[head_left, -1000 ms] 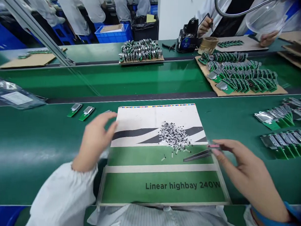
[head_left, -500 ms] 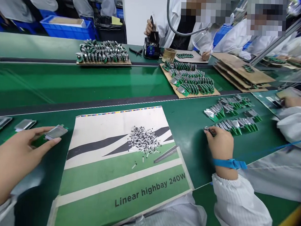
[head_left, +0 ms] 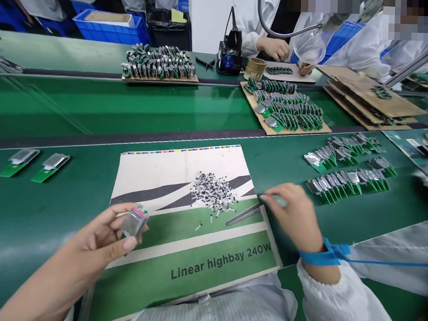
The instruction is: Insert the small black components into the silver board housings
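My left hand (head_left: 91, 250) pinches a small green circuit board with a silver metal part (head_left: 135, 221), held over the left side of a printed cardboard sheet (head_left: 183, 243). My right hand (head_left: 296, 217) is at the sheet's right edge with fingers closed on a small pale piece that motion blur smears. Tweezers (head_left: 243, 214) lie on the sheet just left of that hand. A pile of tiny black components (head_left: 213, 191) sits in the sheet's middle.
Two boards (head_left: 34, 163) lie on the green belt at left. Rows of boards (head_left: 347, 172) lie at right, with more on cardboard trays (head_left: 289, 111) beyond. Other people in white coats work at the far side near a soldering station (head_left: 230, 53).
My left hand lifted a board from the left belt and carried it over the sheet. My right hand took a piece from the right rows and moved back toward the tweezers.
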Tool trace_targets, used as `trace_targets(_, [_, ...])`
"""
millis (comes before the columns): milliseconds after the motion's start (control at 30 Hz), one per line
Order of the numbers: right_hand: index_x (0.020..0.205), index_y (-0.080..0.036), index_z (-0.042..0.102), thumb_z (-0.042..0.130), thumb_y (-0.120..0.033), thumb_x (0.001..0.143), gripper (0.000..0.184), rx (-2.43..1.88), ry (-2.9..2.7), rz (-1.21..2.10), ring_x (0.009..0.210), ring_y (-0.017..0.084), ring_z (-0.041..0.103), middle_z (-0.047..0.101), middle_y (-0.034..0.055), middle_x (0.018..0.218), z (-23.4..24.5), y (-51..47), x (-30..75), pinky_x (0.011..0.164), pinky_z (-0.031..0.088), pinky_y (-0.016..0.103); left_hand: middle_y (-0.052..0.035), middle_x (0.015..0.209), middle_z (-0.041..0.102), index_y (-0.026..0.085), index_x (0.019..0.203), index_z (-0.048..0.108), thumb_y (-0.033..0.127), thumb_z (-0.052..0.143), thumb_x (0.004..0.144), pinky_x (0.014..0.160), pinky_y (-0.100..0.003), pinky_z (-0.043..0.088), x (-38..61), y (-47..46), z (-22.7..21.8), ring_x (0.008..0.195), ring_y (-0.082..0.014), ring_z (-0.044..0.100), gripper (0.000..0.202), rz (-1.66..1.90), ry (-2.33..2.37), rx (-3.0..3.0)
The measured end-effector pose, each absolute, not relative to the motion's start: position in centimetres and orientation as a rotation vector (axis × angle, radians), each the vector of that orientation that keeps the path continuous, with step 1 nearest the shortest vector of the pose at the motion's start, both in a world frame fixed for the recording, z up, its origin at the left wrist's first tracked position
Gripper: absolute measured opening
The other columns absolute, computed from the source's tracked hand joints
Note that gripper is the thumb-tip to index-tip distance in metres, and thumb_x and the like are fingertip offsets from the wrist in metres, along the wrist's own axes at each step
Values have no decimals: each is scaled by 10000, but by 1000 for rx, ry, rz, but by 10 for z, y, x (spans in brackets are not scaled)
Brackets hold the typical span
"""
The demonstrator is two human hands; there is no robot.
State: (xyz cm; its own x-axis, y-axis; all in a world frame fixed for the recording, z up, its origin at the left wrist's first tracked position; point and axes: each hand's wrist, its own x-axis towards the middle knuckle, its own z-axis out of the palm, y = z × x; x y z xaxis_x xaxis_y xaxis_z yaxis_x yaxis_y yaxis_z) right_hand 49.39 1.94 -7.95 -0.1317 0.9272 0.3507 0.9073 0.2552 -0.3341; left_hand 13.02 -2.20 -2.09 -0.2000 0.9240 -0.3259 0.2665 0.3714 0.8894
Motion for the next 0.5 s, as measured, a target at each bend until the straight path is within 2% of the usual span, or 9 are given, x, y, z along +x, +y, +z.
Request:
trace_targets(100, [831,-189,652,643,-189,851,22,-1528,-2195,397,817,224,549,640,57,837,-81,11,449,708,459,353,19,764,656,315,1112,669,482,801,639,714,-266,515,144,-32,-23,691,-158,571,519,735,1445,870])
trace_targets(200, [770,-192,623,606,-147,866,108,-1522,-2225,463,777,208,529,619,47,808,-88,7,431,689,450,343,-3,828,642,298,1049,700,496,791,656,775,-306,485,155,-41,-23,723,-178,545,449,692,1387,784])
trace_targets(300, [737,-190,566,533,-107,889,176,-1522,-2220,481,772,209,513,595,53,808,-94,5,431,703,440,355,-2,874,631,283,957,713,507,811,629,780,-299,460,164,-44,-22,723,-170,520,409,682,1305,706])
trace_targets(500, [765,-202,472,388,-66,913,218,-1484,-2157,506,689,182,518,555,35,748,-93,-2,435,610,430,301,10,852,618,277,991,703,541,762,689,769,-267,412,172,-41,-30,777,-164,533,405,597,1139,663])
